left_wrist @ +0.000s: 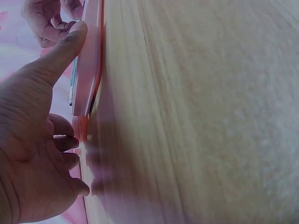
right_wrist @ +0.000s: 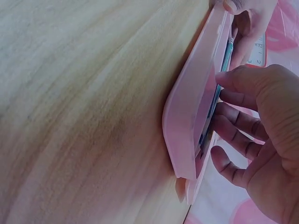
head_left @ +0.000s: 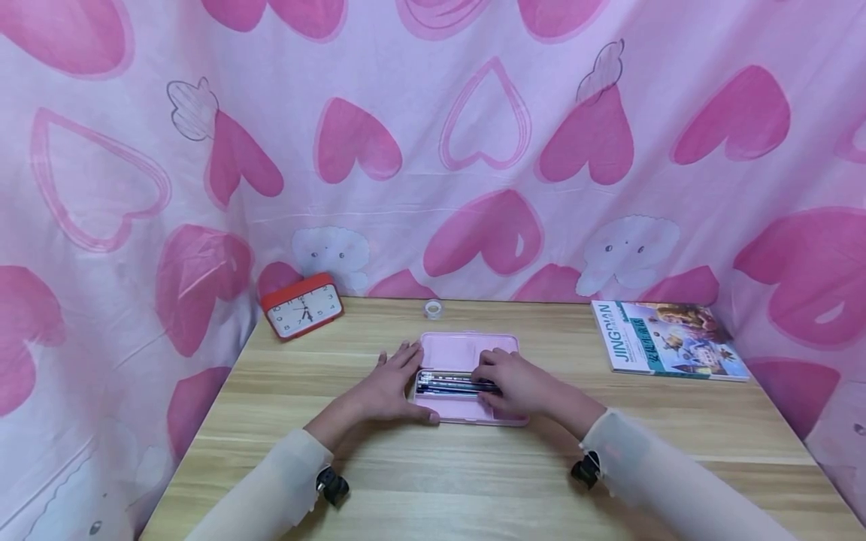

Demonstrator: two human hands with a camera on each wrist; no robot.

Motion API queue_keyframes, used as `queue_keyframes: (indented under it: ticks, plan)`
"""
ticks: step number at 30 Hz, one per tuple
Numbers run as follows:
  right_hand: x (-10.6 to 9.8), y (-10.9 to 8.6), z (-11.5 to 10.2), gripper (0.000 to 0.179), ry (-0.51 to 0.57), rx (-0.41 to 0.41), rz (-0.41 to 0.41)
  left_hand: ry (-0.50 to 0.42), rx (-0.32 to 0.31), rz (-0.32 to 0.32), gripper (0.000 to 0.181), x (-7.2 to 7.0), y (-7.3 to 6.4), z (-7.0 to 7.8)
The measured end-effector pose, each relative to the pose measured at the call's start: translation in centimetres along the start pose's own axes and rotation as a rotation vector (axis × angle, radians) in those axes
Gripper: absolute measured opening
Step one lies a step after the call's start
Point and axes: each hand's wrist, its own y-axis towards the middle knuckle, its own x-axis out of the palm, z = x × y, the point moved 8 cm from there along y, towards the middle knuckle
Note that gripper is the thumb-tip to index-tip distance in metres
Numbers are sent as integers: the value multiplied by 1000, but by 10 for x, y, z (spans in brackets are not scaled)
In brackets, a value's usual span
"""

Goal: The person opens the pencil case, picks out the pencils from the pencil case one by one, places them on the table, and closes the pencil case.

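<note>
A pink pencil case lies on the table with its lid folded back flat behind it. Several pencils lie side by side in its tray. My left hand spreads around the case's left end, thumb on the front edge and fingers reaching toward the lid's left side. Over the right part of the tray, my right hand holds the pencils' right ends, its thumb in front and curled fingers behind them. In the right wrist view, the fingertips touch the pencils just above the case's wall.
A red clock stands at the back left. Behind the case sits a small roll of clear tape. Magazines lie at the back right. A pink curtain with hearts hangs around the wooden table.
</note>
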Motion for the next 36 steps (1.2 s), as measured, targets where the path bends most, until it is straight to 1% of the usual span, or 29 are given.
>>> queue_keyframes:
  ticks: [3,7,10,17,22,25,30,32,36]
  plan:
    - [1,1,0,27,11,-6,4,-11,2,6,137,0,0,0]
    - [2,3,-3,20,8,-46,37,-33,4,16,139,1,0,0]
    - [2,4,-5,16,6,-60,61,-45,5,27,141,1,0,0]
    - [5,6,-3,13,20,12,47,-46,1,45,142,1,-1,-1]
    - [7,7,-1,12,25,73,26,-37,-10,40,142,1,-2,-2]
    - [7,7,-1,13,37,94,24,-40,-15,36,141,1,-2,-3]
    - [5,8,-4,13,32,71,38,-46,-19,31,140,2,-1,-3]
    - [4,8,-5,13,11,47,50,-44,-21,26,140,2,-1,-3]
    - [5,7,-7,14,-46,24,57,-44,-25,19,140,3,-1,-4]
